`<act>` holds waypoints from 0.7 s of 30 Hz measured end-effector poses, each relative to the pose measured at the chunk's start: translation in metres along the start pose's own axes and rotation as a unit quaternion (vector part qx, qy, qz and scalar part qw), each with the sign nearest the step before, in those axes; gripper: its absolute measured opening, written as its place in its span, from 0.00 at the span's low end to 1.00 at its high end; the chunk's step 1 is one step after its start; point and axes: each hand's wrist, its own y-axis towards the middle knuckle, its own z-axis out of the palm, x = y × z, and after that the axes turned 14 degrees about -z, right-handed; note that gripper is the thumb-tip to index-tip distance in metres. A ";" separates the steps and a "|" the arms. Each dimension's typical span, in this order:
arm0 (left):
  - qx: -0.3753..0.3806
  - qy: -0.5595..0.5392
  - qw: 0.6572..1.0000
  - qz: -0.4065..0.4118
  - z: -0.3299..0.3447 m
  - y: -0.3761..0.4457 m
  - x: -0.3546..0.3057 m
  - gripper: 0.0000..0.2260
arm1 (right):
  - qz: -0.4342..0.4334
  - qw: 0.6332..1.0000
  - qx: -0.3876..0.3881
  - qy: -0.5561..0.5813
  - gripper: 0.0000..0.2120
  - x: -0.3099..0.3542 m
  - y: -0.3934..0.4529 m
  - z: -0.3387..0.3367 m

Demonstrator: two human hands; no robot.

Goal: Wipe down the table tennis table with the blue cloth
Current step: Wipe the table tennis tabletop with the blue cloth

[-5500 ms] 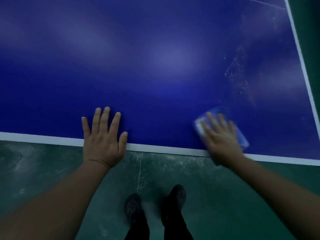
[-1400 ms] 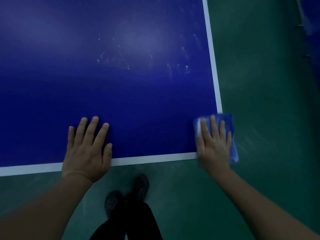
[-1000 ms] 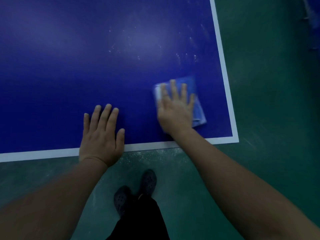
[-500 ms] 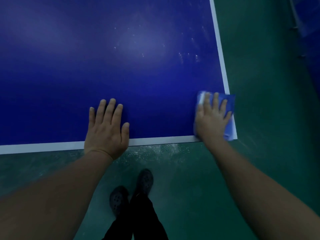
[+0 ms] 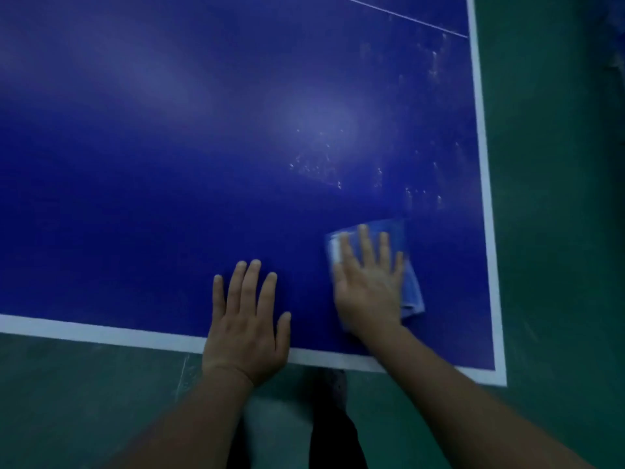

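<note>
The dark blue table tennis table (image 5: 169,164) with white edge lines fills the upper view; its near right corner is at the lower right. My right hand (image 5: 368,286) presses flat on the folded blue cloth (image 5: 411,286), a little in from that corner. My left hand (image 5: 247,326) lies flat on the table at the near edge, fingers spread, holding nothing. Whitish specks and smears (image 5: 324,167) mark the surface beyond the cloth.
Green floor (image 5: 558,231) runs along the right side and below the near edge. My dark trouser legs and a shoe (image 5: 334,384) show beneath the table edge. A thin white line (image 5: 406,16) crosses the table at the top right.
My right hand has slid the cloth left and away from the table's right edge, inward onto the blue surface. The left hand stays flat at the near edge.
</note>
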 end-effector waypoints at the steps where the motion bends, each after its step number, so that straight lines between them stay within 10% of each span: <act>1: -0.009 -0.007 1.000 -0.009 0.000 0.000 0.000 0.29 | -0.057 0.998 0.006 -0.001 0.27 0.018 0.018 0.002; 11: -0.043 -0.010 0.998 -0.042 0.004 -0.003 -0.005 0.28 | -0.247 0.968 -0.005 0.050 0.27 0.136 0.190 -0.004; 21: -0.011 0.042 0.997 -0.068 -0.004 -0.004 -0.014 0.31 | 0.176 0.983 -0.029 0.038 0.26 -0.202 0.139 -0.059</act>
